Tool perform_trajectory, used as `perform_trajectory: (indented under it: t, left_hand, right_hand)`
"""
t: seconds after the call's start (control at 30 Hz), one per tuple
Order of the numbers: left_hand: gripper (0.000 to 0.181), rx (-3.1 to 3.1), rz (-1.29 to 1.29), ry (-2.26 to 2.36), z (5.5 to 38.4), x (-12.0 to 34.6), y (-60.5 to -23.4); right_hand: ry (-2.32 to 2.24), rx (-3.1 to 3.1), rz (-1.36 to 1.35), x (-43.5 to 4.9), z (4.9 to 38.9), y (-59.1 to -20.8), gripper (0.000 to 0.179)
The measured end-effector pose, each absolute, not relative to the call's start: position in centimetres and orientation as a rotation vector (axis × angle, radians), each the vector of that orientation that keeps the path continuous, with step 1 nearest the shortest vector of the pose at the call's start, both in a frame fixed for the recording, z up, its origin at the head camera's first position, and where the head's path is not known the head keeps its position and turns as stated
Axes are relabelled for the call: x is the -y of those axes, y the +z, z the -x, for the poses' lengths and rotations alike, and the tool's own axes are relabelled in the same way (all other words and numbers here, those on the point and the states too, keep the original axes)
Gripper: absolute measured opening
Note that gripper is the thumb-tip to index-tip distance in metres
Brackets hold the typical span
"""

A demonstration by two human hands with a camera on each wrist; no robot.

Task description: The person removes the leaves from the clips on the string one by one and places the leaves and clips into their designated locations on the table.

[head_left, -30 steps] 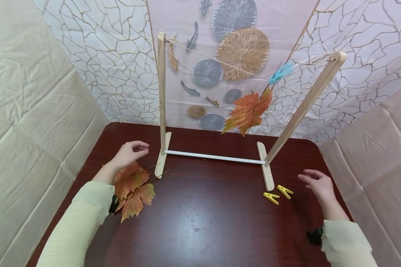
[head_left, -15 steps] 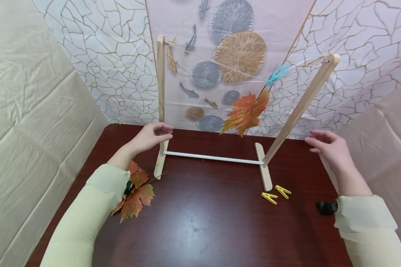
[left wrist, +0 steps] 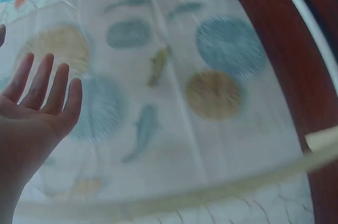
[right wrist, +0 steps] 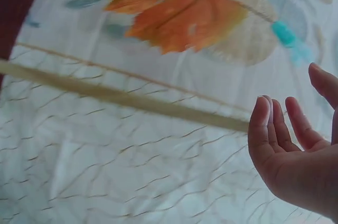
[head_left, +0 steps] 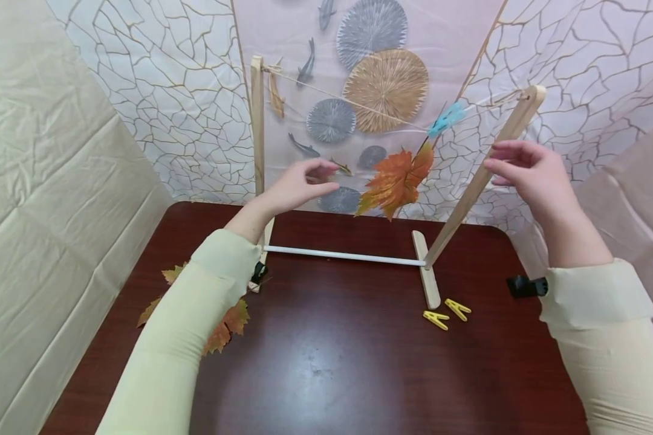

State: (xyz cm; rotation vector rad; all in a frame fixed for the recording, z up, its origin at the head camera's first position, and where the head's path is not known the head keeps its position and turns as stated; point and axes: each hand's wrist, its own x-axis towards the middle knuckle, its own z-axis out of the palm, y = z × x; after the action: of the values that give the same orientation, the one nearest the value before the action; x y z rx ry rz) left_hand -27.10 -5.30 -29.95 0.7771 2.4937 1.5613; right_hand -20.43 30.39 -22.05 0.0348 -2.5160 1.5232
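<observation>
An orange maple leaf (head_left: 394,180) hangs by its stem from a light-blue clothespin (head_left: 446,119) on a string tied between two wooden posts. My left hand (head_left: 305,184) is raised left of the leaf, fingers relaxed and holding nothing. In the left wrist view its fingers (left wrist: 53,89) are spread apart. My right hand (head_left: 533,175) is up beside the right post (head_left: 476,178), thumb and fingers apart with nothing between them. The right wrist view has the clothespin (right wrist: 283,34) just beyond those fingertips.
Two yellow clothespins (head_left: 446,314) lie on the dark red table (head_left: 326,362) by the right foot (head_left: 427,278) of the stand. More maple leaves (head_left: 231,320) lie at left, partly hidden under my left sleeve. A white rod (head_left: 343,256) joins the stand's feet.
Both hands have risen from near the table. My left hand moved right and up past the left post; my right hand came up to the right post. The hanging leaf stays clipped.
</observation>
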Motion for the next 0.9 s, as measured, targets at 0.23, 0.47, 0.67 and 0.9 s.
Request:
perform_trajectory:
  t: [0.23, 0.47, 0.67, 0.9]
  left_hand:
    - [0.044, -2.475, -0.804, 1.634, 28.2, 1.1, -28.3]
    - [0.053, -2.430, -0.834, 1.652, 28.6, -2.6, -26.5]
    - [0.058, -2.400, -0.822, 1.659, 28.9, -5.0, -25.3]
    - [0.050, -2.392, -0.823, 1.649, 29.3, -6.9, -24.8]
  right_hand:
    - [1.634, 2.448, -0.087, -28.1, 21.8, -18.7, 0.032]
    - [1.506, 2.604, -0.055, -26.6, 23.1, -17.0, 0.058]
    - [1.366, 2.773, -0.061, -25.3, 24.2, -16.6, 0.068]
    - [1.309, 2.802, -0.038, -24.8, 25.0, -16.6, 0.061]
